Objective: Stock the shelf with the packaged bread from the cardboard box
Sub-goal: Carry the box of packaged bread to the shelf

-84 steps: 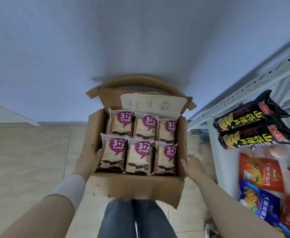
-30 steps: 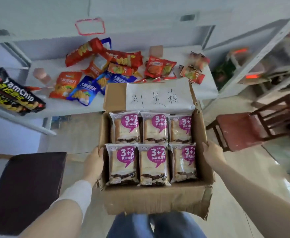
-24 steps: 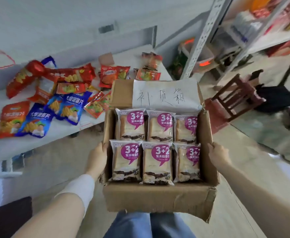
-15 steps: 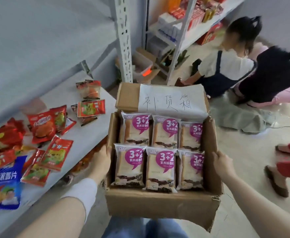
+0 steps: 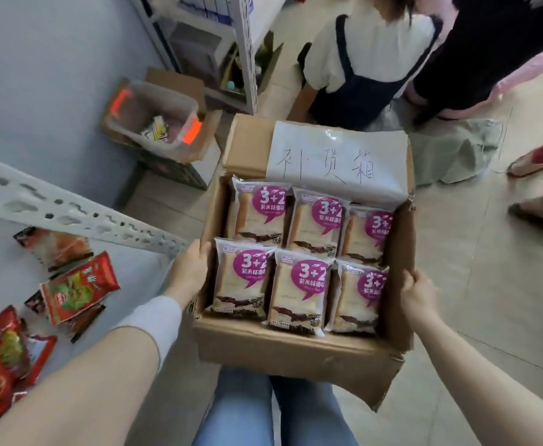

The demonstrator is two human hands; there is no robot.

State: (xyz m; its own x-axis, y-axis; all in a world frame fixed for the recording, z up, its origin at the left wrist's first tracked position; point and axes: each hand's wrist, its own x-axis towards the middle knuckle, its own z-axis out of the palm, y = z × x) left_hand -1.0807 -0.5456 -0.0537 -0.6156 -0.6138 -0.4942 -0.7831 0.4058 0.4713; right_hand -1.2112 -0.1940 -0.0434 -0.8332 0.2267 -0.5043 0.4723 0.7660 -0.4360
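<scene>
I have a single view to work from: the head camera, worn high and tipped steeply down over the wearer's own forearms and jeans. It sits close to the cardboard box (image 5: 299, 355), which fills the middle of the frame, held at either side by the left hand (image 5: 188, 275) and the right hand (image 5: 418, 297). The wide lens bends the edges (the shelf (image 5: 128, 281) at left curves away), and the top of the frame faces out across the floor (image 5: 495, 284).
</scene>
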